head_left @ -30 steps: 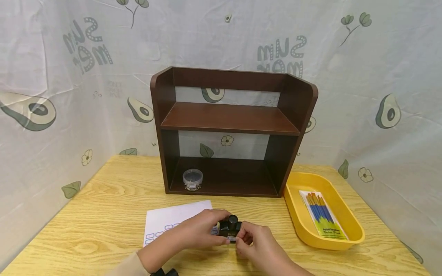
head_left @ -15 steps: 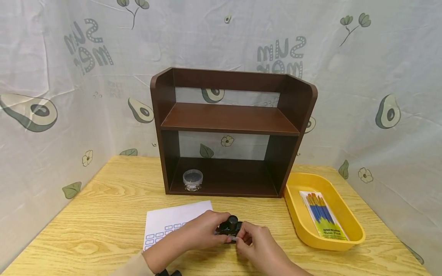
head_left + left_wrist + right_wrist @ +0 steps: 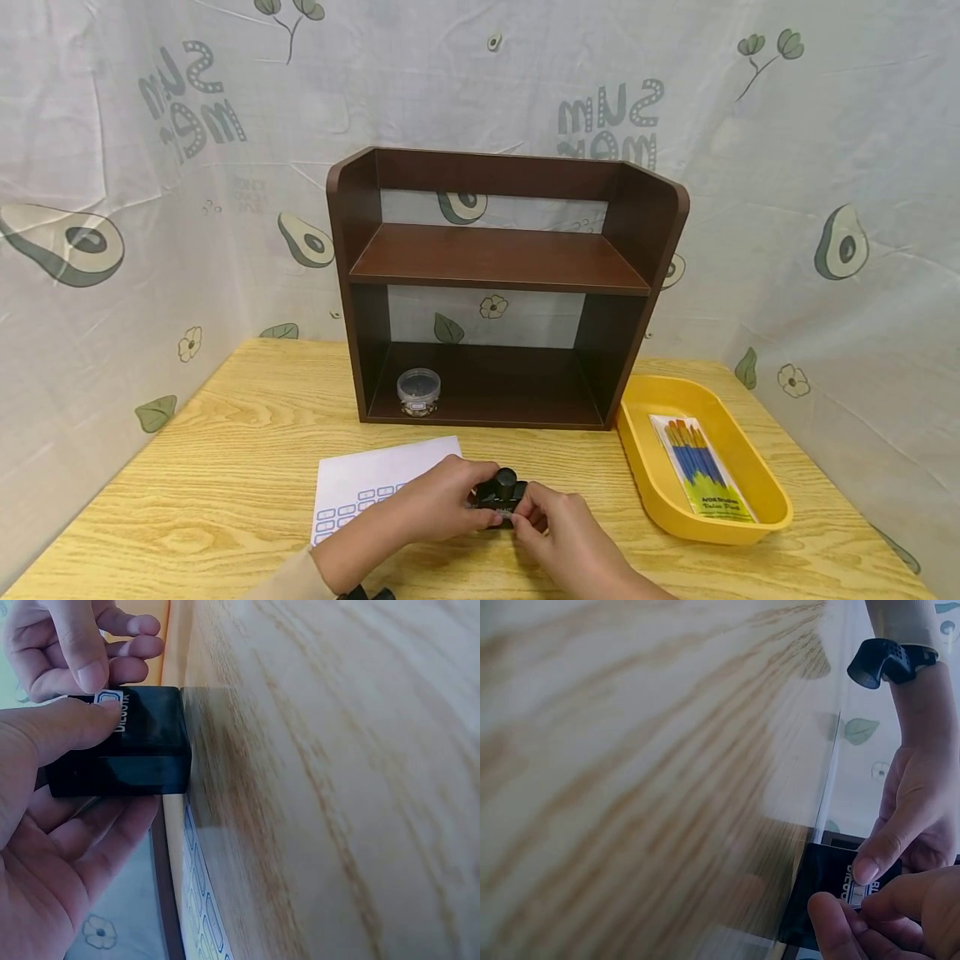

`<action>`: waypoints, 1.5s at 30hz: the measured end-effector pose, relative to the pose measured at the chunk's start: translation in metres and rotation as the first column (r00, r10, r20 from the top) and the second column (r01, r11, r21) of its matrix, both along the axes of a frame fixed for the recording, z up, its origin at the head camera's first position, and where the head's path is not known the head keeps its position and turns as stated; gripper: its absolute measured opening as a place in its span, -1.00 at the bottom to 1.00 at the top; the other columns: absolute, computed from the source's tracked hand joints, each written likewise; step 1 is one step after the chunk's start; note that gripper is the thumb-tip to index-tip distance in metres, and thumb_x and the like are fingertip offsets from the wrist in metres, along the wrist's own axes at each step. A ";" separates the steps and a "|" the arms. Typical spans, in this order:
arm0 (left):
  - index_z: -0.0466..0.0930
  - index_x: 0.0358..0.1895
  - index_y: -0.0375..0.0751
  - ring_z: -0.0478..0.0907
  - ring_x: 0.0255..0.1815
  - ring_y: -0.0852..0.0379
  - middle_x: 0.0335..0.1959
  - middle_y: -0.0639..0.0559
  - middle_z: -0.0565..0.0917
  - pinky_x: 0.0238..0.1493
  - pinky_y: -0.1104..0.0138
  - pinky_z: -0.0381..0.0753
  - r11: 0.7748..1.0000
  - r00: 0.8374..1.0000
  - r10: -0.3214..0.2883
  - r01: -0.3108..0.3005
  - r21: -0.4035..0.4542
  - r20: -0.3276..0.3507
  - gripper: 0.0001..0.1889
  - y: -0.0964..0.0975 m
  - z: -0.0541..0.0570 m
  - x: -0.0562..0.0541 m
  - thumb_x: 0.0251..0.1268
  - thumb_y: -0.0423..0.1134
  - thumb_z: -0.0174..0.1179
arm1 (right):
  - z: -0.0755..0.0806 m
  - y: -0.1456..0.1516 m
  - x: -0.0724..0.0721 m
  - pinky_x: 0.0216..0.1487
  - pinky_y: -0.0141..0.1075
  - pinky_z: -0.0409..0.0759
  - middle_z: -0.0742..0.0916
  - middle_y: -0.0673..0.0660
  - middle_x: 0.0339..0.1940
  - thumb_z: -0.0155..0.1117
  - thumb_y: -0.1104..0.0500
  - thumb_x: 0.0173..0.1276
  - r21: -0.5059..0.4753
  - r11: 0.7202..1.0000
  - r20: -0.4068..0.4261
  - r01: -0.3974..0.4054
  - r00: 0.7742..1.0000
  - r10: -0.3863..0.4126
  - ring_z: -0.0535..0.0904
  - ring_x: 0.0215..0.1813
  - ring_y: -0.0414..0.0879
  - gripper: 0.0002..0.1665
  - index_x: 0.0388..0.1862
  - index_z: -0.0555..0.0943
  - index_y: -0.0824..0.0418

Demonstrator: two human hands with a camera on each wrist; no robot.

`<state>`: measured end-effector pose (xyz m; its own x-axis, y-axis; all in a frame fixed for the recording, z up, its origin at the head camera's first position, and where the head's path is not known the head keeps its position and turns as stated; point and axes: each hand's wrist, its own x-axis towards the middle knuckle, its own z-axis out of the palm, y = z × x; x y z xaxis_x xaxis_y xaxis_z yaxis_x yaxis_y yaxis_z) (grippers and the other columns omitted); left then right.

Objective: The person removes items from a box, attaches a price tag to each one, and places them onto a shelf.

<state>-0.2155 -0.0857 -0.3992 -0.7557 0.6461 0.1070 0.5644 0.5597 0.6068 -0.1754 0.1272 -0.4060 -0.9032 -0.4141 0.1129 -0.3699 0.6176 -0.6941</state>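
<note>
In the head view, my left hand (image 3: 438,502) grips a black square-sided bottle (image 3: 491,495) with a round cap, low over the table's front middle. Its thumb lies across the bottle's front, while the other fingers reach behind. From the other side my right hand (image 3: 564,533) pinches a small blue-bordered label (image 3: 109,697) at the front face, which bears white lettering. The left thumb tip touches the label's edge in the left wrist view. Partly under the left forearm lies a white label sheet (image 3: 352,473) with rows of blue-bordered labels.
A dark brown two-tier shelf (image 3: 491,287) stands behind the hands. On its lower level, at left, sits a clear round jar (image 3: 418,392). The yellow tray (image 3: 648,467) at right holds a pack of artist brushes (image 3: 701,467). Patterned cloth hangs around the wooden table (image 3: 225,467).
The label has shifted and tilted slightly against the bottle's front. My left forearm has moved a little to the right; the right hand stays almost where it was.
</note>
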 end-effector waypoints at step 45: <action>0.65 -0.14 -0.07 0.49 -0.45 0.48 -0.31 0.24 0.75 -0.33 0.56 0.57 1.000 0.999 -0.015 0.014 0.022 0.050 -0.85 -0.003 0.000 -0.002 0.33 -0.26 0.43 | 0.014 0.016 -0.029 -0.22 -0.44 0.68 0.83 0.04 -0.11 0.44 0.03 0.44 0.088 0.983 -0.031 -0.164 0.985 0.167 0.70 -0.19 -0.31 -0.67 0.07 0.66 0.14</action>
<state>-0.2176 -0.0888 -0.3993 -0.7513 0.6547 0.0833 0.5409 0.5386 0.6460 -0.2044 0.1435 -0.3925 -0.8172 -0.5669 0.1040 -0.4971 0.6019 -0.6250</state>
